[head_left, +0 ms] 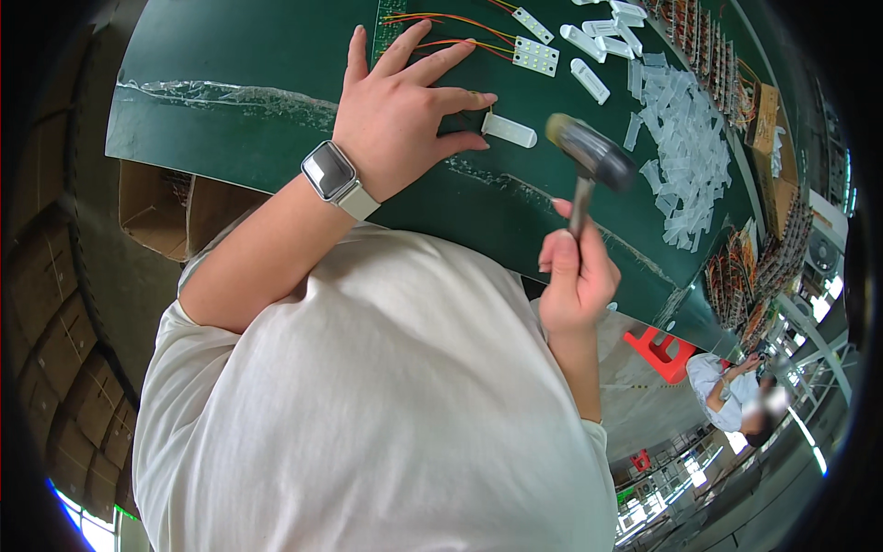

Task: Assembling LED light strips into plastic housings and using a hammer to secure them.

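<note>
Table edge passes behind right hand gripping hammer, apart from left hand splayed at white casing.

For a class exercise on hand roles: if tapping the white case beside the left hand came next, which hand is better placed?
The right hand, I'd judge: it holds the hammer, its head near the white case. The left hand holds no tool.

Mallet head soft with blur
</note>
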### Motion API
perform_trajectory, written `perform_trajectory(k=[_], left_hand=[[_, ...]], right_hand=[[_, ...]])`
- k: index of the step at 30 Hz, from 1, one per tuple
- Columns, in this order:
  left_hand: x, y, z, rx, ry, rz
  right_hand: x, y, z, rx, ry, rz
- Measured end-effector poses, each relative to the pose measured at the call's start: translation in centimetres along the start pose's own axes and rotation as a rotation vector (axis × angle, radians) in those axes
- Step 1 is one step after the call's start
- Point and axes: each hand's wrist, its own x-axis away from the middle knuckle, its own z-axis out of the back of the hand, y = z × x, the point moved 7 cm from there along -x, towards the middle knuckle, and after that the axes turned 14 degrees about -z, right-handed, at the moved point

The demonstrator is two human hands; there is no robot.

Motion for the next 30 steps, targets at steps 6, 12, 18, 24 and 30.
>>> perform_trajectory(k=[6,12,18,24,30], left_hand=[[0.0,-0.1,0.0,-0.017,-0.004,0.007],[-0.2,0.0,-0.1,-0.008,0.007,-0.005],[-0.3,0.4,0.5,-0.012,0.011,-0.048],[-1.3,2.3,2.0,0.105,-0.03,-0.367],[0.0,4.2,-1.3,0.091,-0.279,-0.363]], right_hand=[[0.7,2.9,-0.5,0.263,0.016,-0.193],[-0.2,2.5,-0.1,0.345,-0.051,-0.352],[0.4,3.6,4.5,0.247,0.159,-0.175],[-0.1,5.3,9.8,0.774,0.327,-0.105],[-1.0,4.8,11.9,0.599,0.453,-0.074]])
